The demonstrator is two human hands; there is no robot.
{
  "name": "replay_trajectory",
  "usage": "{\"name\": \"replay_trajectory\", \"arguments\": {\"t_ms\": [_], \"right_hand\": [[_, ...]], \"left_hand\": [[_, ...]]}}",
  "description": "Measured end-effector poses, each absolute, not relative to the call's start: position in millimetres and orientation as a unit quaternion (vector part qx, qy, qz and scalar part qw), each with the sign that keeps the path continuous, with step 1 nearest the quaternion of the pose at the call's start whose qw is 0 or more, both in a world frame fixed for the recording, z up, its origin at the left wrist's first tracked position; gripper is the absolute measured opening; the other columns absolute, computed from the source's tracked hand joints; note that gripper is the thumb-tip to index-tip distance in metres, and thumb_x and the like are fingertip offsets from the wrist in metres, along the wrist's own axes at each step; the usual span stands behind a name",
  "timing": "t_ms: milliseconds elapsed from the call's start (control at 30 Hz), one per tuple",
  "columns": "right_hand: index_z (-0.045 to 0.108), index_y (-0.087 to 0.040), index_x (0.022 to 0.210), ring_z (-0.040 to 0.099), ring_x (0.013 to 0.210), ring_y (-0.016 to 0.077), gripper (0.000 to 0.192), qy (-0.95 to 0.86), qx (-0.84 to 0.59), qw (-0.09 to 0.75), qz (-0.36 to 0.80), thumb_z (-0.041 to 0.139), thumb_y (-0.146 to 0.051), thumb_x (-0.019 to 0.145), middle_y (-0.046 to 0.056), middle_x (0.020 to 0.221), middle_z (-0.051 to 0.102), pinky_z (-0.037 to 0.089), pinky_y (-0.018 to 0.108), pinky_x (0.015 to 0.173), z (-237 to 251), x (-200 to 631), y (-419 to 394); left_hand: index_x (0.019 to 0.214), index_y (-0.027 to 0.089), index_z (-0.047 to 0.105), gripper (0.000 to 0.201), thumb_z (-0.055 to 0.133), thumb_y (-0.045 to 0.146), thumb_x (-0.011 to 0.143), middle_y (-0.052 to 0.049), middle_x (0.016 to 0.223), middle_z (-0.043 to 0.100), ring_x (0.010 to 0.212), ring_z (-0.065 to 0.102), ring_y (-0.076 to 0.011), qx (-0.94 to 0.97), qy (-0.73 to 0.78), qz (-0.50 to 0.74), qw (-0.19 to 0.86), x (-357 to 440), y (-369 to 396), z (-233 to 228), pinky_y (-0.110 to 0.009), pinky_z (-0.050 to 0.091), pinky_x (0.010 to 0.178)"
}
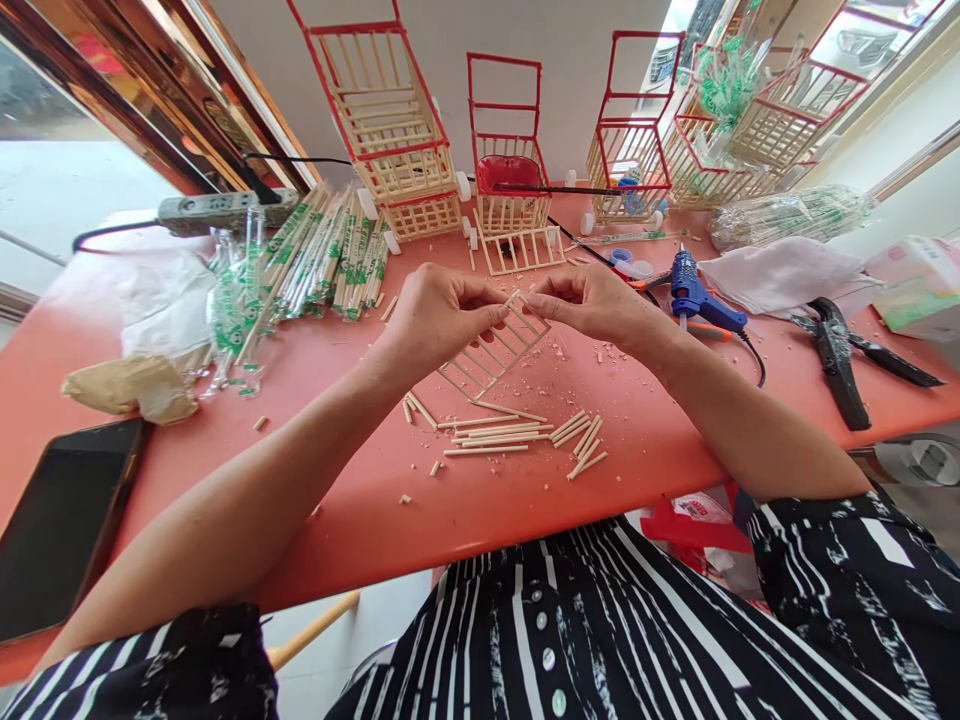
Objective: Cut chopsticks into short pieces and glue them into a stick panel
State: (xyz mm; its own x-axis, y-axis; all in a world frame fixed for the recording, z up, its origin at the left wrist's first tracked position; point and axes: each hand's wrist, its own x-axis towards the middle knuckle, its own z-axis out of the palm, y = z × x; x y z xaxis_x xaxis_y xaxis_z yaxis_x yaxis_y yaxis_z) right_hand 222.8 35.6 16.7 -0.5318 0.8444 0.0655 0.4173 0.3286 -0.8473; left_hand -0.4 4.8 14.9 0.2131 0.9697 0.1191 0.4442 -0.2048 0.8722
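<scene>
At the centre of the frame, the left hand (450, 305) and right hand (589, 303) share a pale, ladder-shaped wooden panel (499, 348)

In the middle of my view, I have the left hand pinching the panel's upper end between thumb and fingers, while the right hand grasps its upper right edge by the fingertips. The panel slants down toward the lower left; I cannot tell whether it touches the orange-red, smooth-topped desk (360, 490). Just below it I see short, pale, round wooden sticks (499, 435) lying loose. At upper centre stand red-rimmed slatted wooden carts (409, 130). Right of the hands lies a blue plastic glue gun (694, 290), and farther right, black-handled cutters (840, 360). A black rectangular phone (67, 515) fills the lower left.
</scene>
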Motion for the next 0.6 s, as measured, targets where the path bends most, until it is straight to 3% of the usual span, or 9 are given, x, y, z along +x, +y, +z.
{"name": "replay_trajectory", "arguments": {"t_ms": [233, 600], "right_hand": [[0.069, -0.017, 0.08, 0.045, 0.064, 0.0105, 0.042, -0.774, -0.4, 0.257, 0.417, 0.077, -0.057, 0.09, -0.001, 0.07, 0.06, 0.035, 0.027, 0.057, 18.3, 220.2, 32.5], [0.068, -0.018, 0.08, 0.044, 0.063, 0.0106, 0.026, -0.78, -0.408, 0.261, 0.397, 0.073, -0.039, 0.095, -0.001, 0.069, 0.059, 0.033, 0.028, 0.057, 16.6, 219.8, 33.8]], "left_hand": [[0.088, 0.016, 0.087, 0.017, 0.076, 0.025, 0.079, -0.006, 0.07, 0.079, 0.058, 0.071, -0.0162, 0.688, 0.513, 0.362, 0.364, 2.5, 3.1, 15.7, -0.023, 0.056, 0.052], [0.089, 0.016, 0.087, 0.019, 0.074, 0.026, 0.079, -0.006, 0.072, 0.079, 0.06, 0.072, -0.0163, 0.686, 0.51, 0.364, 0.37, 2.4, 1.0, 19.0, -0.023, 0.057, 0.053]]}}
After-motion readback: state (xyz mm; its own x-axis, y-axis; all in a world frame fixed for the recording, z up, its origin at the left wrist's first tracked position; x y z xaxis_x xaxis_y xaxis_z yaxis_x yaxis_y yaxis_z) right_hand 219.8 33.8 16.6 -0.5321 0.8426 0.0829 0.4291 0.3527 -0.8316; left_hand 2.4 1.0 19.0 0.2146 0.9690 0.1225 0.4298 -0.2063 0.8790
